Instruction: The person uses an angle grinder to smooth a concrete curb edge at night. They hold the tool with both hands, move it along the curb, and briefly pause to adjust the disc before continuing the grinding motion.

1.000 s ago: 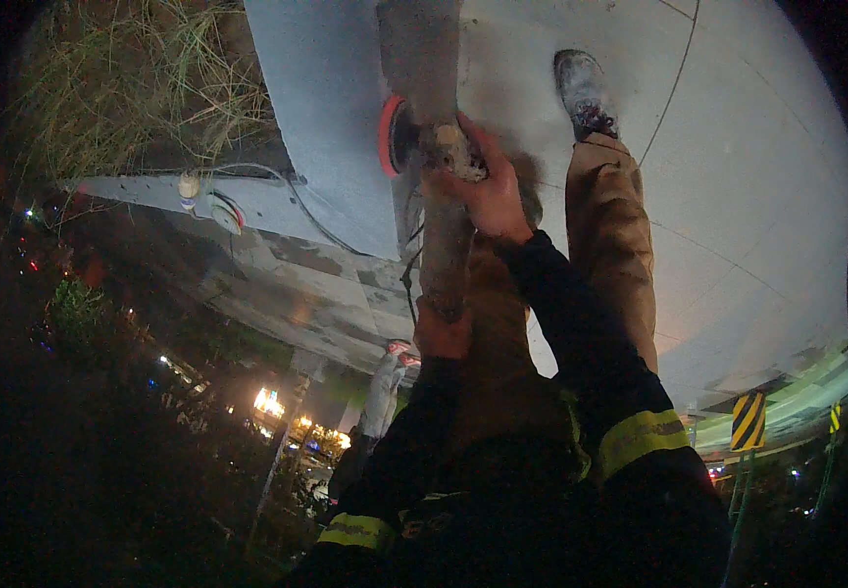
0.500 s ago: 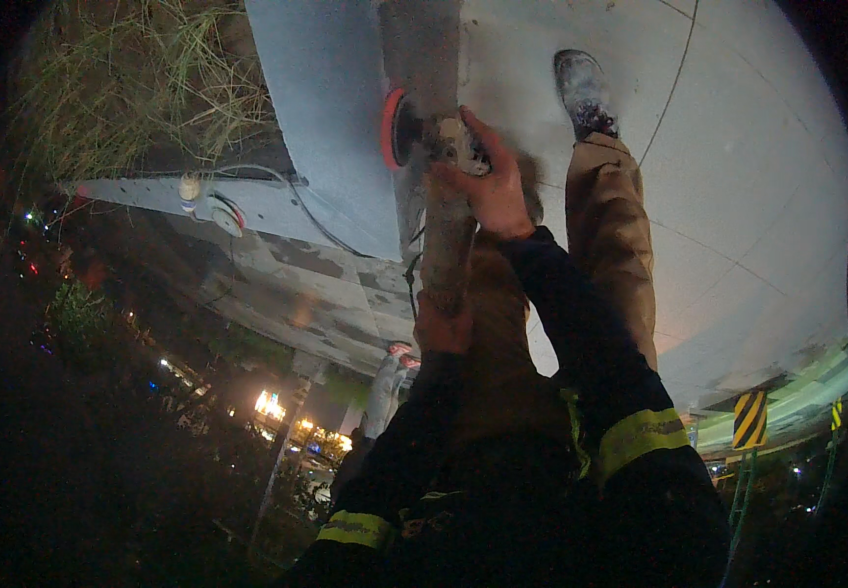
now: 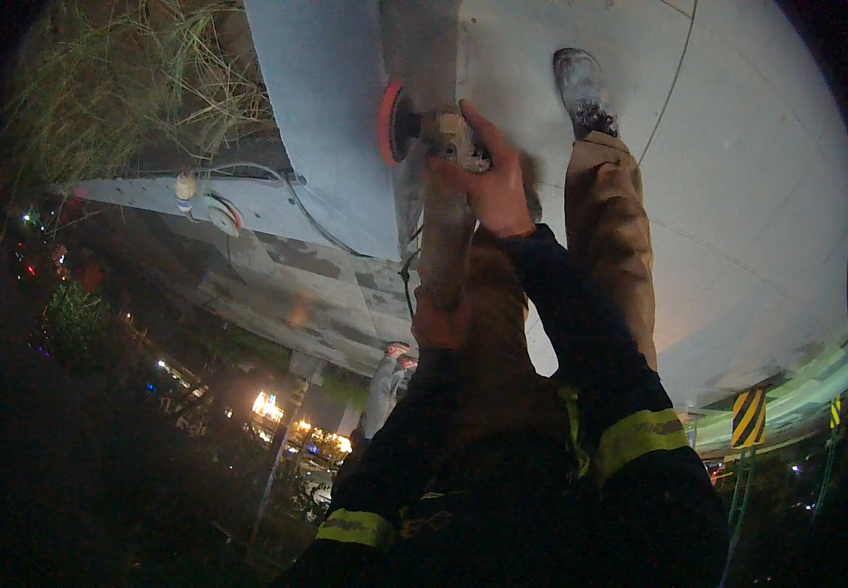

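Observation:
A dusty angle grinder point(image 3: 446, 230) with a red-rimmed disc point(image 3: 388, 122) lies lengthwise between my hands. My right hand point(image 3: 502, 191) is closed around its head, thumb and forefinger spread over the gear housing. Lower down, my left hand point(image 3: 441, 318) wraps round the rear of the body. The disc stands on edge beside a smooth grey slab face point(image 3: 331, 118); whether it touches is hard to tell. A dark cord point(image 3: 407, 279) hangs next to the grinder's rear end.
My right shoe point(image 3: 581, 83) rests on pale paving point(image 3: 738, 147). On a ledge at left sit a pale bottle-like object point(image 3: 186, 191), a round disc point(image 3: 222, 216) and a cable point(image 3: 297, 201). Dry grass point(image 3: 149, 88) lies beyond. A striped yellow-black marker point(image 3: 748, 419) stands at lower right.
The grinder's disc has shifted very slightly left. Both hands keep the same hold, and my feet have hardly moved.

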The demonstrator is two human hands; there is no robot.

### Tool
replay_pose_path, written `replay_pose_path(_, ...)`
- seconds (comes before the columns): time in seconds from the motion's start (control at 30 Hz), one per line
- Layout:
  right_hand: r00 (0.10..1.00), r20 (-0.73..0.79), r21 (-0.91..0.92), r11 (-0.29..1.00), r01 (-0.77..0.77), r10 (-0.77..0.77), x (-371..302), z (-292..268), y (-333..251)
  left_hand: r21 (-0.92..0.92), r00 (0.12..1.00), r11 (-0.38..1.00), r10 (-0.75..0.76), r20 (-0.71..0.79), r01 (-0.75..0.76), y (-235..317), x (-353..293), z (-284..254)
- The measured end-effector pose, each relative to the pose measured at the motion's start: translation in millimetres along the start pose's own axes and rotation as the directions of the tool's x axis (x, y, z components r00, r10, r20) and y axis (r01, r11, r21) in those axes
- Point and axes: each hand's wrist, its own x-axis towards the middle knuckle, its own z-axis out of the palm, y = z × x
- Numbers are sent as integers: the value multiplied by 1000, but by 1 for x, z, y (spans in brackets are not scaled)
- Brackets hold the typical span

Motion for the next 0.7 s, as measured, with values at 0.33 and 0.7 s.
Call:
replay_pose_path(0.33, 998, 11, -8, 998, 67, -67, 1, 0, -9, -48, 998, 999, 1, -70, -4, 18, -2, -7)
replay_pose_path(0.7, 998, 47, 100, 994, -44, 39, -7, 2, -11, 151, 955, 987, -4, -297, 51, -1, -11, 22)
